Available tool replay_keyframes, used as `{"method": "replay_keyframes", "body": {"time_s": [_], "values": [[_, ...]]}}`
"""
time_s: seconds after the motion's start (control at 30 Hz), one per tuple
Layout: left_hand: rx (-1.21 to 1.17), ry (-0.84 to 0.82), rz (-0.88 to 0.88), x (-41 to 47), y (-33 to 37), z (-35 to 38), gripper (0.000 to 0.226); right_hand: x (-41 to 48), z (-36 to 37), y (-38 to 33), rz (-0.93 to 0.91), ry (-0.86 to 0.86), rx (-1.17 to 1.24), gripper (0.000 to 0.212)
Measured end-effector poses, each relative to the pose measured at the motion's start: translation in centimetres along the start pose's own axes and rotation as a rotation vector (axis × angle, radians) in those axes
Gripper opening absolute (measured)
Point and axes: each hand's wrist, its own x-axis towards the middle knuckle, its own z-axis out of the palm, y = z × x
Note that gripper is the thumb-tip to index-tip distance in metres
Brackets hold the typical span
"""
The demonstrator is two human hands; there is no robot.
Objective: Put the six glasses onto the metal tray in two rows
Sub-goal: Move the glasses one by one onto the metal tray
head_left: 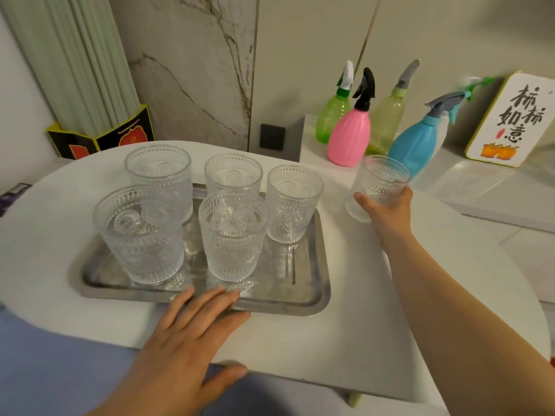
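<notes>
A metal tray (300,301) lies on the white table (345,340). Several embossed clear glasses stand upright on it: a back row of three (159,172) (232,172) (292,202) and two in front (141,235) (232,238). The front right corner of the tray is bare. To the right of the tray, one more glass (378,184) stands near the table's far edge, and my right hand (387,211) is wrapped around its lower part. My left hand (186,334) lies flat on the table, its fingertips touching the tray's front rim.
Several spray bottles stand on a ledge behind the table: green (332,114), pink (350,136), pale yellow (387,118), blue (416,145). A framed calligraphy sign (510,121) leans at far right. A box holding pale tubes (99,136) stands back left.
</notes>
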Motion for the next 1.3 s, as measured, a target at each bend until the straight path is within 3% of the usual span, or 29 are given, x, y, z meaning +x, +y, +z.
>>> {"method": "replay_keyframes", "body": {"time_s": [0.2,0.4,0.53,0.67,0.9,1.03,1.17,1.23,1.3], "values": [[-0.012,0.014,-0.009,-0.4,0.0,-0.3,0.049,-4.6,-0.2,-2.1,0.015,-0.026,0.148,0.072],[-0.024,0.036,-0.031,-1.0,0.3,-0.9,0.05,-10.1,-1.1,-5.1,-0.049,-0.195,0.197,0.072],[-0.052,0.052,-0.112,-1.5,-0.2,-1.7,0.053,-13.2,-0.8,-5.4,-0.088,-0.287,0.078,0.075],[-0.028,0.015,-0.189,-2.1,-0.9,-2.4,0.065,-14.9,0.3,-5.1,-0.059,-0.313,0.029,0.076],[0.022,0.035,-0.214,-2.3,-1.1,-2.1,0.06,-16.1,2.6,-3.7,-0.081,-0.29,0.018,0.071],[0.012,0.028,-0.198,-2.3,-1.2,-2.0,0.06,-16.2,3.0,-3.3,-0.089,-0.294,0.006,0.076],[-0.003,0.018,-0.188,-2.5,-1.2,-2.2,0.068,-16.2,2.0,-3.2,-0.063,-0.439,0.057,0.095],[0.021,0.038,-0.178,-2.7,-1.2,-2.5,0.081,-16.3,1.0,-3.3,-0.013,-0.451,0.163,0.088],[0.034,0.054,-0.189,-3.1,-1.5,-2.8,0.085,-16.2,0.3,-3.6,0.054,-0.365,0.316,0.067]]}}
